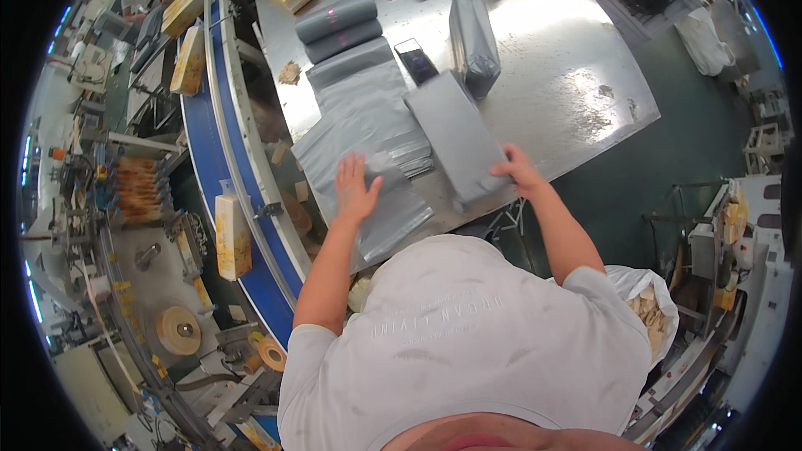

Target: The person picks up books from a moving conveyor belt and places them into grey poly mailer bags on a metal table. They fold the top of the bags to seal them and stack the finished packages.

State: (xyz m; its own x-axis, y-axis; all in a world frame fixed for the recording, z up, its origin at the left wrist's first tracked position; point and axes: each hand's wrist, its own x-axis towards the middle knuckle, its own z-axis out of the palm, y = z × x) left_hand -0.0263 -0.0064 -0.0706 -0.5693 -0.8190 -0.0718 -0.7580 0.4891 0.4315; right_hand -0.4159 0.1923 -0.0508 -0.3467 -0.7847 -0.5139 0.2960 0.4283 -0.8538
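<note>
Left hand (357, 190): palm down, fingers extended and slightly spread, thumb separated and directed toward the package side. It lies over the near part of the grey plastic mailing bags (368, 108) and grips nothing visible. The left forearm runs forward and slightly inward from the bent elbow.

Right hand (521, 171): fingers bent, thumb and fingertips at the right edge of the grey-wrapped package (458, 135), toward its near end. Contact is at this edge; whether the fingers are clamped on it cannot be told. The right forearm extends forward and inward to the left.

Package position: near edge of the metal table (576, 117), between the two hands, right of the mailing bags. Orientation: a rectangular block, broad face up. The long axis runs diagonally, from the far left end to the near right end; the near end points toward the wearer's torso. The far end lies just beside a second grey-wrapped package (474, 38), set on a narrow side with its long axis running roughly away from the wearer.

Adjacent items: a smartphone (415, 61) lies left of the second package; rolled grey bags (338, 21) lie beyond the mailing bags. A blue conveyor belt (200, 142) passes left of the table, carrying a yellow-and-white packet (232, 235)
</note>
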